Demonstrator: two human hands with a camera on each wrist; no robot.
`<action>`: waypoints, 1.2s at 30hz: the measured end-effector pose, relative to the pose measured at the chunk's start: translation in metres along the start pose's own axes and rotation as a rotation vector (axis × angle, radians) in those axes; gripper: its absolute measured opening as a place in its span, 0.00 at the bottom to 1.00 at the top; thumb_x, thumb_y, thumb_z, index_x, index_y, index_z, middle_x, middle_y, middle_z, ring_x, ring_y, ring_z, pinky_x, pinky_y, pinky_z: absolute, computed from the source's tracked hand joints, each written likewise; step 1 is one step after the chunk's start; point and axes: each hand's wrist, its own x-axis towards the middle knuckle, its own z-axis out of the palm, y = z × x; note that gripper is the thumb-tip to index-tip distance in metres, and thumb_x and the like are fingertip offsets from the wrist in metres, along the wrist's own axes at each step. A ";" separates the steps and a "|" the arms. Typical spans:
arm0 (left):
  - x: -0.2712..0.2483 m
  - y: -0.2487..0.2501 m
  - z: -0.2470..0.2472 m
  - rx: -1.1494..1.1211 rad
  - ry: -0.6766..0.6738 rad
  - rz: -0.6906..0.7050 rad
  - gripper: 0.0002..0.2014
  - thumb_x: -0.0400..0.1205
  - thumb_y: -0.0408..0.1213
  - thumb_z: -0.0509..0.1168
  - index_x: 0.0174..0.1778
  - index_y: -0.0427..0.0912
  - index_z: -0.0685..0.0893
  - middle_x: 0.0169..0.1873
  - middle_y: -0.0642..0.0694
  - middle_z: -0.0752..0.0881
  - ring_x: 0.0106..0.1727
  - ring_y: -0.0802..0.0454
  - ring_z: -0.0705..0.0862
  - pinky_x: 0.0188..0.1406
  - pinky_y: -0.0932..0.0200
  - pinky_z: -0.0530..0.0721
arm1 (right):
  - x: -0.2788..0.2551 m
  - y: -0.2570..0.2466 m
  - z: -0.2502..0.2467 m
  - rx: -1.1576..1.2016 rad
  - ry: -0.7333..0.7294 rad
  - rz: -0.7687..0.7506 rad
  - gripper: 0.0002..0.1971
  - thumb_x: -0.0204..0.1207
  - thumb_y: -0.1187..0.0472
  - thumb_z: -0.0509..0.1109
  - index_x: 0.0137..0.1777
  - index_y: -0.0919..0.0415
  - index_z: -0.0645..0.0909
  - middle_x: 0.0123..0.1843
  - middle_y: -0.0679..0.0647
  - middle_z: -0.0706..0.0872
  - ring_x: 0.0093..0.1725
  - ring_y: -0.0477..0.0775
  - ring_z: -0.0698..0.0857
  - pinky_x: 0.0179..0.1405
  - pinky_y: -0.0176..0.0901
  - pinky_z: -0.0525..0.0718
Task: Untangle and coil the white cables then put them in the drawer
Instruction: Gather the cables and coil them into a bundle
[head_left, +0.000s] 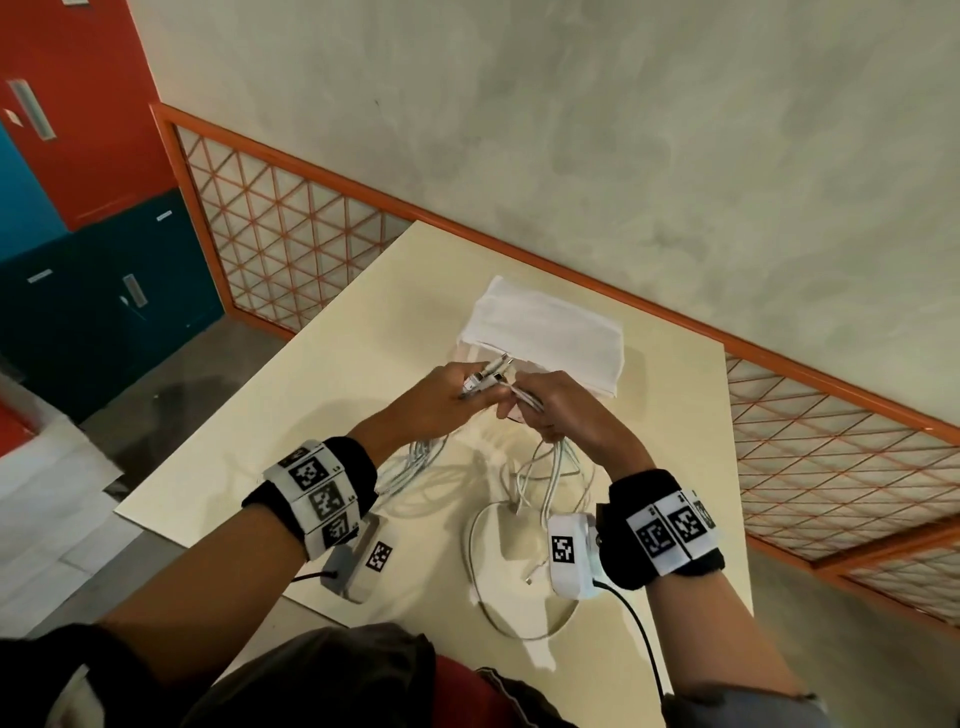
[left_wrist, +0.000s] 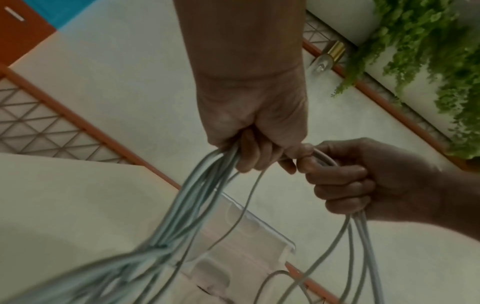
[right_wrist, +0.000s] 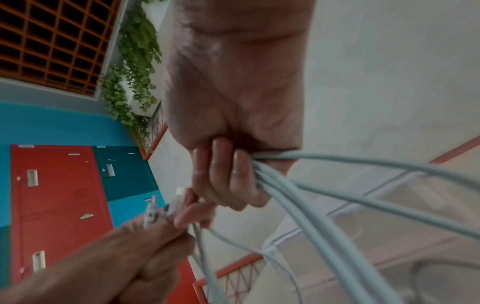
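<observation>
Both hands are raised over the cream table (head_left: 270, 441), close together, each gripping white cables. My left hand (head_left: 447, 397) (left_wrist: 249, 144) holds a bundle of strands (left_wrist: 197, 185) with several plug ends (head_left: 491, 371) (right_wrist: 153, 214) sticking out above the fist. My right hand (head_left: 561, 405) (right_wrist: 228, 168) grips several strands (right_wrist: 311, 209) that hang down in loops (head_left: 550, 478) to the table. One more white cable (head_left: 498, 587) lies in a wide loop near the front edge. A small clear plastic drawer unit (left_wrist: 249, 242) with a white cloth (head_left: 545, 332) on top stands just behind the hands.
An orange-framed lattice railing (head_left: 291, 228) runs behind the table along the grey wall. Red and blue cabinets (head_left: 78, 156) stand at the left. Green plants (left_wrist: 428, 51) hang in the wrist views. Black cords run from my wrist cameras (head_left: 639, 623).
</observation>
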 end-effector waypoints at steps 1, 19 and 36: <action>0.000 0.000 -0.002 0.035 0.036 0.008 0.09 0.82 0.49 0.62 0.41 0.49 0.80 0.32 0.40 0.82 0.30 0.53 0.73 0.38 0.56 0.71 | 0.000 0.003 0.000 0.040 0.015 0.002 0.24 0.85 0.55 0.53 0.35 0.65 0.84 0.20 0.51 0.66 0.19 0.47 0.63 0.21 0.36 0.63; 0.005 0.014 -0.048 -0.097 0.774 0.158 0.10 0.84 0.43 0.61 0.49 0.39 0.81 0.21 0.51 0.68 0.20 0.57 0.66 0.22 0.68 0.66 | 0.004 0.136 0.006 -0.156 0.156 0.181 0.17 0.76 0.52 0.73 0.41 0.70 0.80 0.29 0.49 0.82 0.28 0.40 0.80 0.27 0.26 0.73; -0.008 -0.025 -0.041 0.510 0.403 0.142 0.13 0.84 0.48 0.59 0.52 0.40 0.75 0.29 0.36 0.85 0.35 0.33 0.85 0.30 0.46 0.81 | 0.015 0.183 0.006 -0.500 0.331 0.267 0.16 0.79 0.70 0.63 0.66 0.66 0.79 0.69 0.64 0.77 0.70 0.66 0.75 0.70 0.51 0.70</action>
